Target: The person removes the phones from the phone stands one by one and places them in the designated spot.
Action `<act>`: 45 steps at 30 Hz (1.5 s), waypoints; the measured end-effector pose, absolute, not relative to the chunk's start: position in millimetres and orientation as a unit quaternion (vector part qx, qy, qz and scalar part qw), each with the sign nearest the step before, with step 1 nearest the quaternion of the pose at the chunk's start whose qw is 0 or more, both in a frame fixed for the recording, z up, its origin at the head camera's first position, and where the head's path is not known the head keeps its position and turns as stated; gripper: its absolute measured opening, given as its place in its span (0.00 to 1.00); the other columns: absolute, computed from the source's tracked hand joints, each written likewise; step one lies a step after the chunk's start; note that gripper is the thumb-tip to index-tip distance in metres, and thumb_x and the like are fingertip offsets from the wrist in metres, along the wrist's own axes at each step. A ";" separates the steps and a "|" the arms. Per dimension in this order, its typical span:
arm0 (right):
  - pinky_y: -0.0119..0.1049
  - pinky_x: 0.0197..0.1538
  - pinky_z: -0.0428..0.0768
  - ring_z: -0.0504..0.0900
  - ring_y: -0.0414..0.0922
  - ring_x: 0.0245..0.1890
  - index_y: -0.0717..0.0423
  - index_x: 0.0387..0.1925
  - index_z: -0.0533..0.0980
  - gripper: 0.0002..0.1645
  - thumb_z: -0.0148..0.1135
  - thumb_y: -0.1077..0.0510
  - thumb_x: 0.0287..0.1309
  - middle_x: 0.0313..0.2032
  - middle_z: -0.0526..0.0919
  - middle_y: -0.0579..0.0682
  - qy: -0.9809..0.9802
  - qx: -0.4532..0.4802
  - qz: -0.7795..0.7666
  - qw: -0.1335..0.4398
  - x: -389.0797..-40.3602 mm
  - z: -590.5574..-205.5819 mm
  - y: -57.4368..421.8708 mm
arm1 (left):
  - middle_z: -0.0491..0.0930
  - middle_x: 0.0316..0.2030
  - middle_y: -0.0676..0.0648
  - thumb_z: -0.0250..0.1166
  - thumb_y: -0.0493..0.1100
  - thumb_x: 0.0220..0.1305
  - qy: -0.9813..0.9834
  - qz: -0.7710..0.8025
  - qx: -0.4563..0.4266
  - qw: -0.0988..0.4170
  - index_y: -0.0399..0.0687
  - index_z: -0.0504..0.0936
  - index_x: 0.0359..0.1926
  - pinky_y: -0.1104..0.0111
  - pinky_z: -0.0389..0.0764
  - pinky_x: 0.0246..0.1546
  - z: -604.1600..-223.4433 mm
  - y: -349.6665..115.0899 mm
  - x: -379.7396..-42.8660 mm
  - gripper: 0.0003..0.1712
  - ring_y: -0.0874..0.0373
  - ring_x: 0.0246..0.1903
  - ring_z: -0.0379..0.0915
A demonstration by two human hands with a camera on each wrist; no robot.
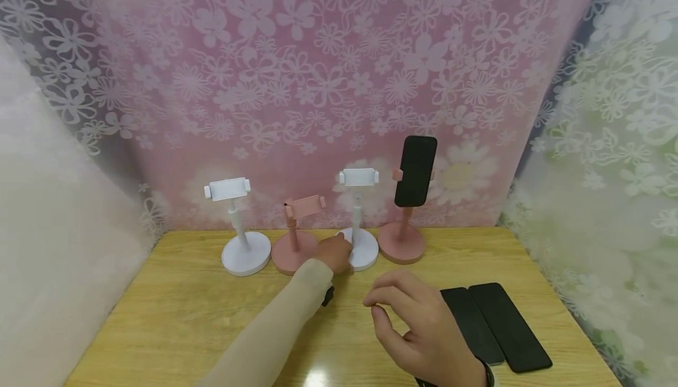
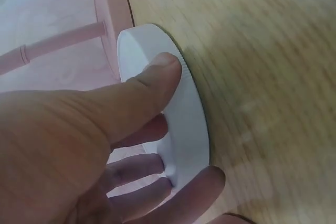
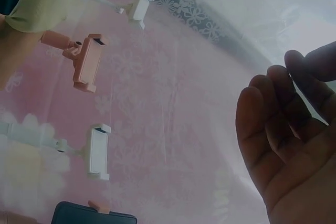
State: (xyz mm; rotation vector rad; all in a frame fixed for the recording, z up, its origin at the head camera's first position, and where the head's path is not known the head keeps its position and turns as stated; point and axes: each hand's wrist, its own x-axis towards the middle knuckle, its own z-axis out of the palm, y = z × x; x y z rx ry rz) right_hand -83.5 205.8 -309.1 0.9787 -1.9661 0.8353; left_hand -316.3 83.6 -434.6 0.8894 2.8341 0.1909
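My left hand [image 1: 333,253] reaches forward and grips the round base of a white phone stand [image 1: 366,253], second from the right in the row. In the left wrist view its thumb presses the ribbed edge of the white base [image 2: 190,114], and the other fingers lie across the far side. My right hand [image 1: 424,325] hovers over the table's near right part, fingers loosely bent and holding nothing. The right wrist view shows the right hand's fingers [image 3: 251,124] with the white stand's clamp [image 3: 97,151] off to the left.
To the left stand a pink phone stand [image 1: 293,252] and another white one [image 1: 246,254]. On the right, a pink stand [image 1: 401,243] carries an upright black phone [image 1: 416,171]. Two dark phones [image 1: 509,328] lie side by side, partly behind the right hand. Flowered curtains [image 1: 328,81] border the wooden table [image 1: 175,316].
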 end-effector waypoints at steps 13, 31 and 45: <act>0.21 0.36 0.74 0.76 0.34 0.33 0.45 0.39 0.80 0.11 0.52 0.54 0.77 0.42 0.79 0.40 -0.817 0.362 0.287 0.345 -85.7 -326.3 198.5 | 0.78 0.37 0.54 0.66 0.51 0.73 0.897 0.280 0.343 -0.003 0.51 0.75 0.39 0.69 0.76 0.32 -406.1 28.7 -247.2 0.12 0.63 0.30 0.73; 0.24 0.40 0.76 0.78 0.35 0.37 0.42 0.40 0.80 0.09 0.64 0.62 0.67 0.41 0.79 0.37 -0.843 0.361 0.269 0.293 -97.1 -338.1 183.5 | 0.83 0.54 0.57 0.72 0.53 0.68 0.916 0.256 0.286 -0.116 0.53 0.80 0.58 0.56 0.82 0.51 -309.1 -123.6 -139.6 0.22 0.58 0.54 0.81; 0.25 0.40 0.77 0.77 0.35 0.37 0.42 0.40 0.80 0.13 0.67 0.65 0.61 0.40 0.79 0.36 -0.869 0.338 0.252 0.258 -105.0 -343.6 170.5 | 0.81 0.57 0.57 0.70 0.55 0.69 0.910 0.252 0.325 -0.057 0.59 0.74 0.62 0.56 0.82 0.51 -317.1 -128.9 -137.0 0.25 0.59 0.56 0.79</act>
